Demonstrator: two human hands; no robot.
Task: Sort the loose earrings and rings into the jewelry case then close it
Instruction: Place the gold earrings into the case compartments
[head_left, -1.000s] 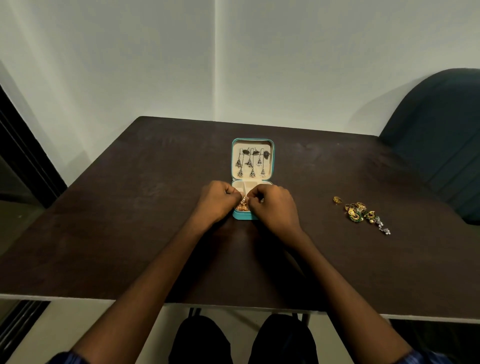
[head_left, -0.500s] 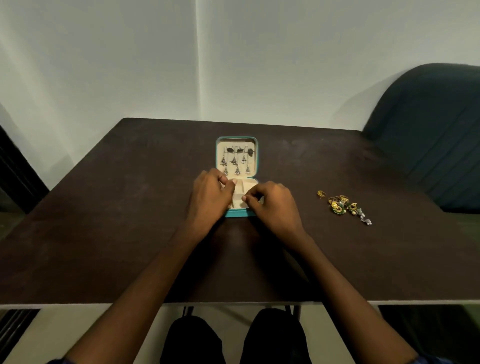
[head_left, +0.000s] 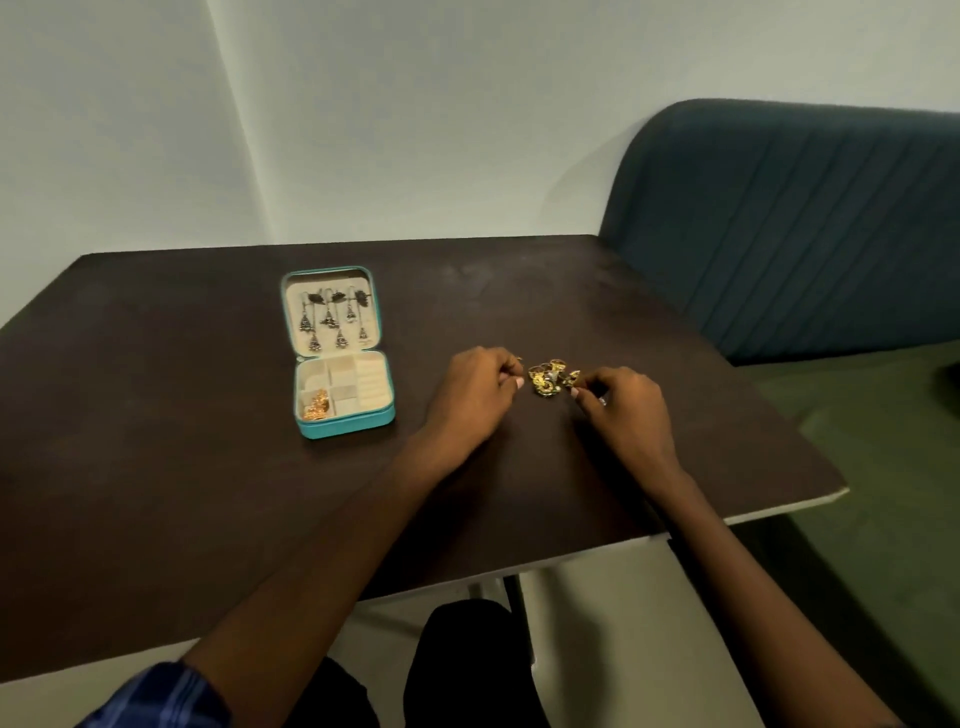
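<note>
Your left hand (head_left: 475, 397) and right hand (head_left: 626, 410) sit curled either side of the loose gold pile (head_left: 549, 378) right of the case, each seeming to pinch a small piece, though the grip is too small to confirm. The teal jewelry case (head_left: 340, 358) lies open at left: dangly earrings (head_left: 332, 319) hang in the lid, gold pieces (head_left: 316, 406) fill the near-left compartment. Judged partway; pile unsorted, lid not yet closed

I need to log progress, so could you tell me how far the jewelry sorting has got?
Done: dangly earrings hang in the lid, gold pieces fill one compartment of the open jewelry case. In hand: left hand and right hand pick at the loose pile. Left: that pile, then closing.
</note>
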